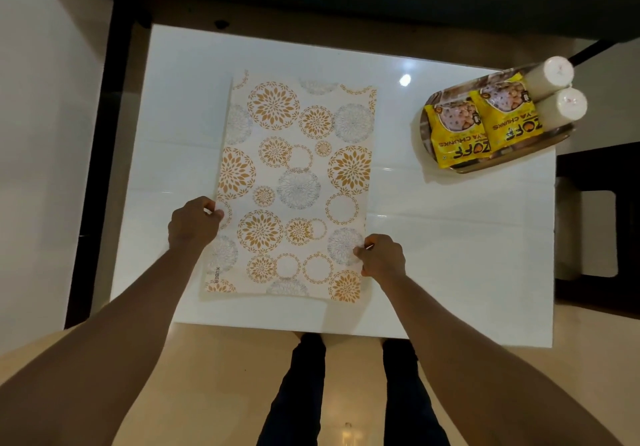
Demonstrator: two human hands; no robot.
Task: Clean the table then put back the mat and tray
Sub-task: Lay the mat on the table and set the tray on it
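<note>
I see the mat (298, 182) lying flat on the white table (450, 238), lengthwise away from me, slightly left of the table's middle. It is pale with gold and grey flower circles, and the word "KUBER" is printed along its near left edge. My left hand (194, 224) pinches the mat's left edge, fingers curled onto it. My right hand (382, 255) pinches the right edge nearer to me, thumb and fingertips closed on the mat.

The tray (464, 168) sits at the table's far right corner, well apart from the mat, partly overhanging the edge. On it lie two yellow packets (485, 127) side by side; their print reads upside down from here as "ZOFF" and partly "YA CHUNKS". Two white cylinders (557, 89) lie beside the packets on the tray's far side.
</note>
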